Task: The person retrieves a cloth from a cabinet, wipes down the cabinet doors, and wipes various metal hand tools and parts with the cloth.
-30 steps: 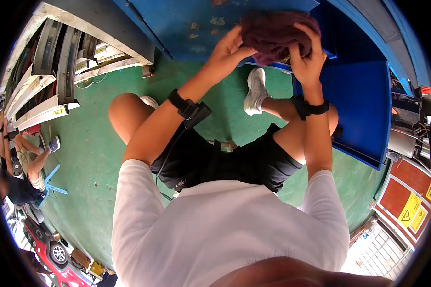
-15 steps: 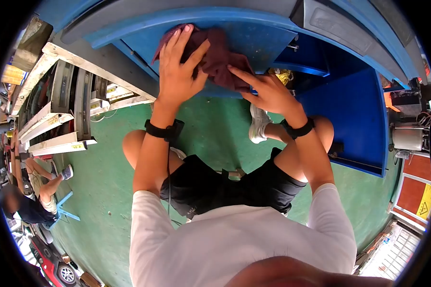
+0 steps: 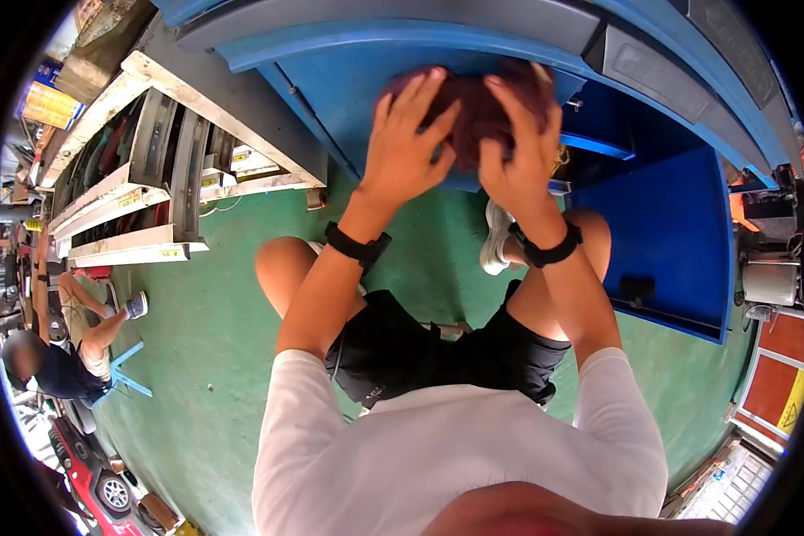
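Note:
A dark maroon cloth [image 3: 478, 121] lies bunched against the closed blue door [image 3: 335, 98] of a cabinet. My left hand [image 3: 406, 143] rests on the cloth's left part, its fingers spread. My right hand [image 3: 523, 147] is on the cloth's right part, with the fingers apart and curved over it. Both hands press the cloth to the blue surface, and the fingertips partly sink into its folds. To the right of my hands, the other cabinet door [image 3: 657, 241] hangs open.
White-framed racks with metal drawers [image 3: 138, 192] stand at the left. Farther left, a person [image 3: 62, 366] sits on a blue stool [image 3: 127, 371]. A red vehicle [image 3: 85, 469] shows at lower left. Green floor [image 3: 214, 322] surrounds my legs. Red-brown panels [image 3: 777, 357] stand at the right.
The cloth and both hands have moved to the right across the blue door. My right hand has gone from pointing at the cloth's edge to lying over it. The view has shifted slightly.

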Demonstrator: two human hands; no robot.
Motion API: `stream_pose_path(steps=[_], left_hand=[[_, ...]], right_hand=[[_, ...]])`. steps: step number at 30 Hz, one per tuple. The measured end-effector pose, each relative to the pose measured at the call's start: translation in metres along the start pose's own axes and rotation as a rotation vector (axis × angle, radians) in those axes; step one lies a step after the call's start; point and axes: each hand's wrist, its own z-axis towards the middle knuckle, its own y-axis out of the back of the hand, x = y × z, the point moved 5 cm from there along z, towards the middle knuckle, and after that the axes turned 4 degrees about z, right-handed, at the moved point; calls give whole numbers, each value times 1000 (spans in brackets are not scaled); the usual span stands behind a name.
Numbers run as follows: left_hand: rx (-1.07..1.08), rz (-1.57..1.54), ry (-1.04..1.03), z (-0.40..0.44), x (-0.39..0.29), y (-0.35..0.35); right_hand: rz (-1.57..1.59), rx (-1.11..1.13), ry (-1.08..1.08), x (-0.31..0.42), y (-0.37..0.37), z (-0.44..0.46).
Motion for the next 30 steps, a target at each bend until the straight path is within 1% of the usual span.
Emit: stream_pose_path(steps=[1,3,5,7,8,9,11,12,13,14,16,17,19,21,22,24,25,27,28,30], left_hand=[[4,2,0,-4,4,1],[-95,118,71,-9,21,10],[-104,147,79,-15,35,16],[-175,202,150,-24,49,24],[-221,192,149,-29,53,27],[-210,201,149,-31,52,29],[-309,237,302,-36,57,37],[-351,236,391,-41,59,39],[-346,169,471,-49,61,40],[-307,89,540,-57,63,39],[-179,-57,625,-72,67,30],[-118,-105,644,-80,68,22],[-55,-141,655,-86,67,12],[-37,-153,658,-89,69,11],[-35,-157,659,-89,70,11],[-24,-174,667,-92,71,13],[-23,-189,677,-92,74,13],[-33,-270,726,-94,80,15],[-46,-354,778,-95,84,16],[-154,-812,1057,-105,99,18]], right_hand=[[-73,44,2,6,-9,3],[-88,21,-9,15,-27,7],[16,86,32,24,-47,13],[86,78,38,35,-62,17],[152,73,25,38,-72,17],[222,67,14,42,-81,16],[269,91,-1,51,-101,13],[351,128,-21,56,-113,12],[431,168,-42,61,-126,10],[411,172,9,64,-138,7],[374,193,-15,72,-146,4],[323,212,-22,75,-150,2],[316,177,-20,76,-153,4],[173,271,14,75,-157,6],[178,270,23,73,-158,6],[286,354,-84,65,-165,-1],[288,357,-81,63,-170,-5],[307,291,-29,63,-174,-8],[309,293,-27,63,-174,-8],[335,227,-38,64,-171,-7]])
